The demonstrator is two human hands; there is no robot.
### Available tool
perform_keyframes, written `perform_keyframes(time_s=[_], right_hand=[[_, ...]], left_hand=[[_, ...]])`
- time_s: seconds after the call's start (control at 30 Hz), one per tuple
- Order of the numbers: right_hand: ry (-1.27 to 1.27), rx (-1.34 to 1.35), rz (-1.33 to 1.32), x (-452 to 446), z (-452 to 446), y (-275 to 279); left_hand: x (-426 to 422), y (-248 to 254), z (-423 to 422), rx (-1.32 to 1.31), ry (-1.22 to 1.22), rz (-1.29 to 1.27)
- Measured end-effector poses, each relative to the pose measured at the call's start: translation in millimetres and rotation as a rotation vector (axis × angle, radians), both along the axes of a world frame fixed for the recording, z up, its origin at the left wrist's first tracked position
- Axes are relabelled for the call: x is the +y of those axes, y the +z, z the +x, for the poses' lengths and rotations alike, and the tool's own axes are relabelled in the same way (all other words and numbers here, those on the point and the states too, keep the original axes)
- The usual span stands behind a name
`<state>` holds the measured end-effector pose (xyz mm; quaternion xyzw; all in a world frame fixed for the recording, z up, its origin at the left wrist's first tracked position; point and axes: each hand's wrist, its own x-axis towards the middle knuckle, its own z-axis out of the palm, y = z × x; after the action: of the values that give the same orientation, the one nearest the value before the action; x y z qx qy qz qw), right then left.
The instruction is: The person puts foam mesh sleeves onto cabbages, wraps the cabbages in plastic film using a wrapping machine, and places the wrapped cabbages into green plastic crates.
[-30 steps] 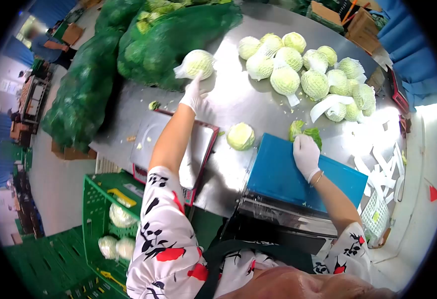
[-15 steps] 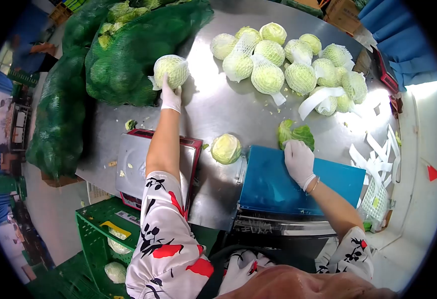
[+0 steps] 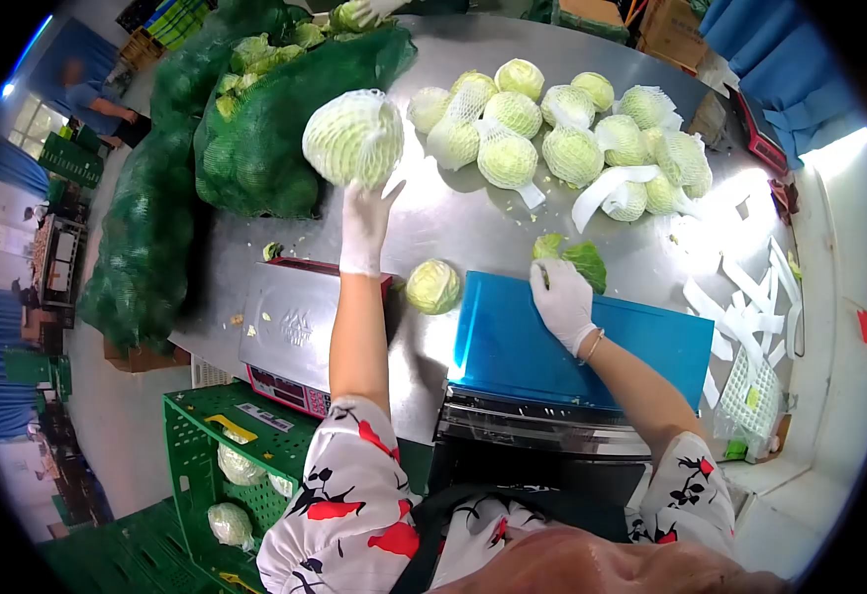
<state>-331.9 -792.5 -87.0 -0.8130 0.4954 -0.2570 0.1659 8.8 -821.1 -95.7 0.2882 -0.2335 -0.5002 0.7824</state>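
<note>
My gloved left hand (image 3: 367,223) is at a round cabbage (image 3: 353,139) in a white foam net, raised above the steel table. Its thumb sticks out to the right; the other fingers are partly hidden behind the cabbage. My gloved right hand (image 3: 563,305) rests with curled fingers at the far edge of a blue flat-topped machine (image 3: 493,342). Loose green cabbage leaves (image 3: 586,265) lie just beyond its knuckles, and what its fingers hold, if anything, is hidden. Between my arms a bare cabbage (image 3: 433,287) sits on the table.
Several netted cabbages (image 3: 508,158) are grouped at the back. Green mesh sacks (image 3: 255,158) of cabbages stand at left, with another person's gloved hand (image 3: 379,8) behind. A scale (image 3: 295,317) lies under my left arm, near a green crate (image 3: 181,445). White net strips (image 3: 750,307) lie right.
The netted cabbage has come up closer to the camera, and my left thumb now points away from it. My right hand stays by the leaves. Another person's hand has appeared at the sacks.
</note>
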Motion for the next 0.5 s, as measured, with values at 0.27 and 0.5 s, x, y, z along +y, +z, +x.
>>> perform_keyframes(time_s=[0.27, 0.5], right_hand=[[0.215, -0.883, 0.655, -26.8, -37.2, 43.1], [0.653, -0.592, 0.589, -5.4, -75.7, 130.0]], left_hand=[[120.5, 64.4, -112.9, 0.030, -0.208, 0.039], [157.1, 73.5, -186.1, -0.143, -0.526, 0.279]])
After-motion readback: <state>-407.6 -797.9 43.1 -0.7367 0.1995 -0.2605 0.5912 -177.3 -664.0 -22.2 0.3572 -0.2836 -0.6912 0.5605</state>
